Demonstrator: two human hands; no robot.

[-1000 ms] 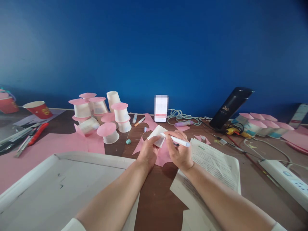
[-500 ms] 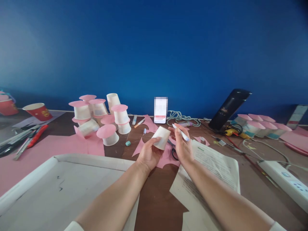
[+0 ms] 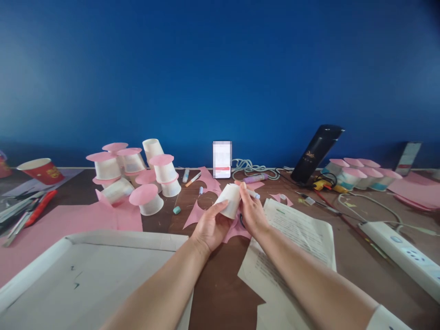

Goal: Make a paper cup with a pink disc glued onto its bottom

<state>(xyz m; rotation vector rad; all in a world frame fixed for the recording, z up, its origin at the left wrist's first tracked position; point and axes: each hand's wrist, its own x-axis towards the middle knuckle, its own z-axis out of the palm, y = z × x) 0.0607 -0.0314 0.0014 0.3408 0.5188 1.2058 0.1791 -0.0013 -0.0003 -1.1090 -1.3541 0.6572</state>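
The grip of the left hand (image 3: 213, 224) is closed round a white paper cup (image 3: 228, 199), which sits tilted near the centre of the frame, above pink paper scraps (image 3: 237, 233) on the bench (image 3: 220, 288). The right hand (image 3: 253, 213) keeps a white marker (image 3: 253, 194) pinched, and its fingertips appear to meet the cup's right side. A stray stroke seems the likeliest mishap, should the marker, its tip hidden, brush the cup as it turns; too hard a left-thumb squeeze could dent the thin paper. Compared with half a second ago, the right hand has closed the gap to the cup, and the background sits further left in the frame
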